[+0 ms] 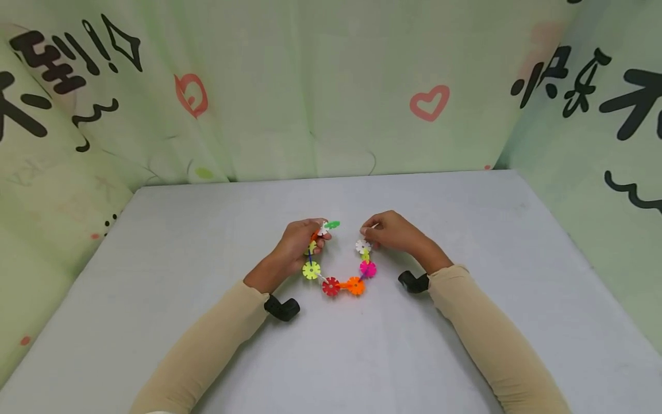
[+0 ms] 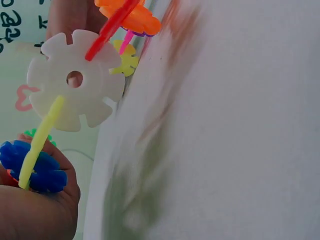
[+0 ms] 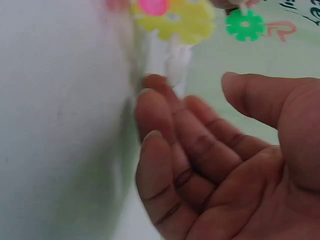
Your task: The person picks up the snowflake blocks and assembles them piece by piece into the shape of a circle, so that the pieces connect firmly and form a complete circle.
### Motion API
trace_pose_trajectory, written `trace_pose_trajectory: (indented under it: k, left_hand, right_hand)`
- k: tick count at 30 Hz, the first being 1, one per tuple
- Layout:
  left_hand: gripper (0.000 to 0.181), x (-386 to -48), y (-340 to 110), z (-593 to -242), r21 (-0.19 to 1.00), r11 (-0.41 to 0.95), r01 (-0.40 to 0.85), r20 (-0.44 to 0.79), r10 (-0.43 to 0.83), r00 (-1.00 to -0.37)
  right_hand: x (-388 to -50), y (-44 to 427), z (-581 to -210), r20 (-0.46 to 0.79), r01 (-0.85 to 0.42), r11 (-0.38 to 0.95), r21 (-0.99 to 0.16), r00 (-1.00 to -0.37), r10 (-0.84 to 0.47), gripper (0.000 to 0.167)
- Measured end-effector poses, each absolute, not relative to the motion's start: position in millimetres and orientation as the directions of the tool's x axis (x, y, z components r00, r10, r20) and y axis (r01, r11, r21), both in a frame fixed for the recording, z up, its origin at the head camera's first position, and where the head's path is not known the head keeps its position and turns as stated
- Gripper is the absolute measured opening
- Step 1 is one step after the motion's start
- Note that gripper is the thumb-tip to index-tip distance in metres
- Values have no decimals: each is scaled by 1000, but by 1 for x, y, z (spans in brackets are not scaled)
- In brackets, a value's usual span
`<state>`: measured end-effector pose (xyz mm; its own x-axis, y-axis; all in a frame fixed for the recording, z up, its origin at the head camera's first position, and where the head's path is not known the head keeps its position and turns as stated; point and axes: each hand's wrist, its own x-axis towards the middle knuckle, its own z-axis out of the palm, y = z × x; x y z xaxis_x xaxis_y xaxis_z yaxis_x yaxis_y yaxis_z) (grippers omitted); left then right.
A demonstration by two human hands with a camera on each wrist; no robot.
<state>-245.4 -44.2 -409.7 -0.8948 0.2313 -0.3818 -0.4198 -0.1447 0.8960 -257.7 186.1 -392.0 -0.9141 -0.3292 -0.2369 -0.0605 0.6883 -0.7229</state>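
A chain of slotted plastic snowflake discs hangs in a U between the hands. My left hand [image 1: 296, 244] grips its left end, fingers curled about a blue disc [image 2: 47, 172] in the left wrist view. A green disc [image 1: 333, 225] sticks out past those fingertips. Along the curve come a yellow-green disc [image 1: 311, 270], a red disc [image 1: 331, 286], an orange disc [image 1: 355, 286] and a pink disc [image 1: 368, 269]. A white disc [image 1: 363, 246] tops the right end, just below my right hand [image 1: 395, 230]. That hand's thumb [image 3: 250, 95] stands apart from its loosely bent fingers, with nothing between them.
Under the hands lies a white-covered table [image 1: 207, 230]. A pale green printed curtain [image 1: 310, 86] encloses its back and sides. Black wrist mounts [image 1: 281, 309] sit at both sleeve cuffs.
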Motion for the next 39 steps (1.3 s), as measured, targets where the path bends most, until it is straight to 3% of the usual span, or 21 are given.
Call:
trace_pose_trajectory:
  k: [7,12,20,28,39]
  left_hand:
    - [32,-245,-45,-409,899,-170,-403,-368,202,-907]
    - [32,-245,-47,-409,900,-223,-373,-340,174,-924]
    - [33,-246,-46,-408,899,-268,-348,-314,161,-936]
    - [37,-243,-44,-408,900,-214,-380,-347,177,-921]
    - [37,-240,-42,-411,902,-170,-397,-359,217,-908]
  right_hand:
    - [-244,190,-382,-352,58,644,-763,-872,-339,41]
    - [-243,190,-388,-354,112,590,-800,-881,-313,34]
    - [-244,184,-396,-332,233,360,-903,-911,-245,34]
    - [-244,177,-398,-290,220,238,-946,-901,-323,34]
    - [-248,170,-395,-190,134,225,-965,-949,-251,32]
